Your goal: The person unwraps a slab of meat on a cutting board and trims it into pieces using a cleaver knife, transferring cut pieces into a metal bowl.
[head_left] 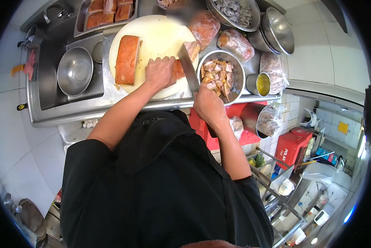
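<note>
My right hand (209,102) is closed round the handle of a cleaver (188,69), whose broad blade points away from me over the right side of a round cutting board (154,31). Under my left hand (160,72), with its fingers curled, lies a piece of reddish-brown cooked meat (178,69), pressed to the board beside the blade. A paler end of meat (191,50) shows on the blade's far side. Farther left on the board rests a large slab of meat (127,60). Just right of the cleaver, a perforated metal bowl (238,80) holds chopped meat pieces (218,76).
Left of the board, a metal bowl (75,71) sits in the sink (49,93). A tray (107,25) of meat slabs stands behind. Bagged meat (236,44), a bowl of grey strips (233,12), stacked colanders (278,31) and a cup of yellow liquid (263,84) crowd the right.
</note>
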Motion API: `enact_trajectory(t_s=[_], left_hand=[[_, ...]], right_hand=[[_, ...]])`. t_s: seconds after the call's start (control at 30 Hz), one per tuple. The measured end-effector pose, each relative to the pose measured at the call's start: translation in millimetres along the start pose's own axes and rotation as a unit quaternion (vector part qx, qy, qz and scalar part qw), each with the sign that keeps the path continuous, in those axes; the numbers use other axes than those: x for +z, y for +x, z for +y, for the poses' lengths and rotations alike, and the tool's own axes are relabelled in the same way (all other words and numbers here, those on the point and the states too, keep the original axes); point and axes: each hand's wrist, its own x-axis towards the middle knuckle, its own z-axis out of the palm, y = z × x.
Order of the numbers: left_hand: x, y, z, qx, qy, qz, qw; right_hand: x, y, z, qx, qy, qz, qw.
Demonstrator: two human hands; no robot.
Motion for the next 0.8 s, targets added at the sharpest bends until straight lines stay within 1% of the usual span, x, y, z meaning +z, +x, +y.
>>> enact_trajectory(t_s=[0.1,0.2,0.3,0.4,0.43,0.53,0.57,0.67,0.73,0.8], left_hand=[[2.8,1.1,0.9,-0.009,0.005,0.001,1.0],[4.3,0.2,-1.4,0.0,-0.02,0.017,1.0],[6.5,-0.4,-2.5,-0.002,-0.035,0.021,0.999],[7.5,1.8,-2.5,-0.012,-0.037,0.017,0.999],[6.8,0.6,-1.6,-0.013,-0.035,0.012,0.999],[5.7,1.5,-2.4,-0.022,-0.031,-0.004,0.999],[1.9,0.5,-1.5,-0.022,-0.031,-0.005,0.999],[-4.2,0.1,-0.7,-0.022,-0.03,-0.011,0.999],[0.8,1.3,-1.4,-0.019,-0.029,-0.008,0.999],[-1.8,-1.4,-0.6,-0.015,-0.035,-0.03,0.999]], right_hand=[[-4.8,8.9,-7.0,-0.009,-0.021,-0.019,1.0],[-7.4,29.4,-12.0,-0.019,-0.043,-0.041,0.998],[-0.7,58.3,-15.6,-0.024,-0.037,-0.042,0.998],[10.8,76.6,-27.6,-0.01,-0.032,-0.017,0.999],[20.2,86.6,-20.0,-0.016,-0.017,-0.013,1.0],[28.7,83.3,-6.0,-0.035,0.006,-0.005,0.999],[22.9,72.8,-5.2,-0.024,0.007,-0.024,0.999],[29.2,43.3,7.3,-0.003,0.013,-0.036,0.999],[49.9,49.1,5.9,-0.003,-0.002,0.002,1.0],[74.4,61.7,4.3,-0.004,-0.006,0.04,0.999]])
